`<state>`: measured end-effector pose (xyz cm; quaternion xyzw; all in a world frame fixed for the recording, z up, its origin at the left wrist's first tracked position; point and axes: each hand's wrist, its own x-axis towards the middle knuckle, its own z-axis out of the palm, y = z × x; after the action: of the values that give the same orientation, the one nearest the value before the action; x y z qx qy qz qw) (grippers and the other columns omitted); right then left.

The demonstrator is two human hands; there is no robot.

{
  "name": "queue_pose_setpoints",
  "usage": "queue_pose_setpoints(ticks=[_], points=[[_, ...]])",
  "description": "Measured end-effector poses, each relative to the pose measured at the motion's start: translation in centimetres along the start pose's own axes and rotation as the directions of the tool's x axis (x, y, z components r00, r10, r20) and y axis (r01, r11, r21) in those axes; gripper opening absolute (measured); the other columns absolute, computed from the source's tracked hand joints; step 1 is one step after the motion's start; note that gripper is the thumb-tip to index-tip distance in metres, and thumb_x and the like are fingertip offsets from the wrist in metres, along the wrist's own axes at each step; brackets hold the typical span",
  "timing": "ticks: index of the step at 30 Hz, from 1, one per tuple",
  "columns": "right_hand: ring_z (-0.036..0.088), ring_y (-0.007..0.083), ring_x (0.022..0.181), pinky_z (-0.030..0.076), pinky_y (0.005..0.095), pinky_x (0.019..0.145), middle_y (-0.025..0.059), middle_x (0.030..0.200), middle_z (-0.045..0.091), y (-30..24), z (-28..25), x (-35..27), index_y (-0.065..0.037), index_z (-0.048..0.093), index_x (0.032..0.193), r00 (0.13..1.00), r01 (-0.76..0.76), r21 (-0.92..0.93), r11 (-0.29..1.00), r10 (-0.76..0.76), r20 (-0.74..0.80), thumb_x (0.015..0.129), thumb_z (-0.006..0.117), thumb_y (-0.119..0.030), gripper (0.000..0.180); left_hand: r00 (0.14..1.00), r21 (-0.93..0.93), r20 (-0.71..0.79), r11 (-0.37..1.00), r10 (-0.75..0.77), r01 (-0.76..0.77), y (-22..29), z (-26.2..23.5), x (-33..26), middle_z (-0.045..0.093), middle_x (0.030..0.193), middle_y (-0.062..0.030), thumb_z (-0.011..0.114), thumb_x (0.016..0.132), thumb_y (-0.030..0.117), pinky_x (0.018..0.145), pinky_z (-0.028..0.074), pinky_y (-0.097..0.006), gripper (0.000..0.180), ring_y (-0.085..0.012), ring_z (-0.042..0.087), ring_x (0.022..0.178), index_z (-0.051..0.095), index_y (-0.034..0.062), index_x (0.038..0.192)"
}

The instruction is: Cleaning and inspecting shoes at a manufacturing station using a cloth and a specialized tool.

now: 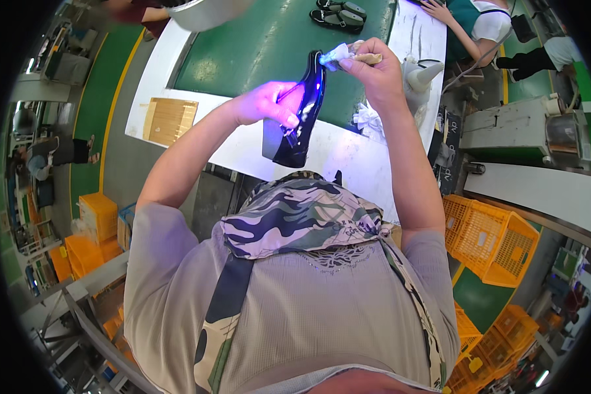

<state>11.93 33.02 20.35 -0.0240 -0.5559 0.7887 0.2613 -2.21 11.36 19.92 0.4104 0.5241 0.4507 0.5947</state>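
Observation:
My left hand (pixel 272 105) is closed around the middle of a glossy black shoe (pixel 314 98), which is held upright over the white table, its thick heel end down. A blue-violet glow falls on the shoe and these fingers. At the shoe's upper end, my right hand (pixel 378 65) pinches a crumpled white cloth (pixel 336 56) against or very close to the edge. Something tan and narrow also shows among the right fingers; I cannot tell what it is. A pair of black strapped shoes (pixel 338 16) rests on the green surface farther away.
The white table (pixel 358 157) borders a green surface (pixel 243 62). On it are a wooden board (pixel 169 121), a white nozzle bottle (pixel 423 76) and crumpled white cloth (pixel 370 121). A metal lamp-like housing (pixel 207 12) hangs far left. Orange crates (pixel 492 240) stand right; a co-worker (pixel 476 29) sits far right.

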Motion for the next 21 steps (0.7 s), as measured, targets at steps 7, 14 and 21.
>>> queue_pose_setpoints(ticks=[7, 14, 21], points=[[0.058, 0.0118, 0.088, 0.05, 0.0255, 0.079, 0.0046, 0.094, 0.059, 1.4, 0.7, -1.3, -0.005, 0.054, 0.083, 0.998, -0.027, -0.005, 1.0, 0.027, 0.06, 0.078, 0.071, 0.007, 0.022, 0.999, -0.362, -0.027, 0.932, -0.032, 0.02, -1.1, 0.6, -0.3, 0.062, 0.104, -0.0042, 0.072, 0.075, 0.022, 0.089, 0.047, -0.03, 0.056, -0.0135, 0.06, 0.094, 0.052, 0.0021, 0.123], [0.056, 0.0134, 0.089, 0.049, 0.028, 0.082, 0.0051, 0.091, 0.058, 1.8, 1.9, -3.6, -0.006, 0.051, 0.08, 0.989, -0.076, 0.02, 0.997, 0.073, 0.131, 0.077, 0.072, 0.007, 0.025, 0.987, -0.546, -0.146, 0.837, -0.066, -0.025, -2.9, 0.6, -0.7, 0.064, 0.11, -0.0092, 0.063, 0.089, 0.028, 0.094, 0.049, -0.036, 0.044, -0.0189, 0.063, 0.098, 0.053, 0.0021, 0.124], [0.053, 0.0125, 0.084, 0.047, 0.0276, 0.079, 0.0036, 0.086, 0.055, 1.2, 1.9, -5.0, -0.006, 0.049, 0.078, 0.969, -0.139, -0.005, 0.99, 0.137, 0.205, 0.077, 0.071, 0.006, 0.025, 0.97, -0.67, -0.202, 0.742, -0.133, -0.038, -5.0, 0.4, -0.5, 0.062, 0.117, -0.0175, 0.057, 0.092, 0.035, 0.096, 0.05, -0.041, 0.053, -0.0251, 0.064, 0.103, 0.048, 0.0012, 0.132]])
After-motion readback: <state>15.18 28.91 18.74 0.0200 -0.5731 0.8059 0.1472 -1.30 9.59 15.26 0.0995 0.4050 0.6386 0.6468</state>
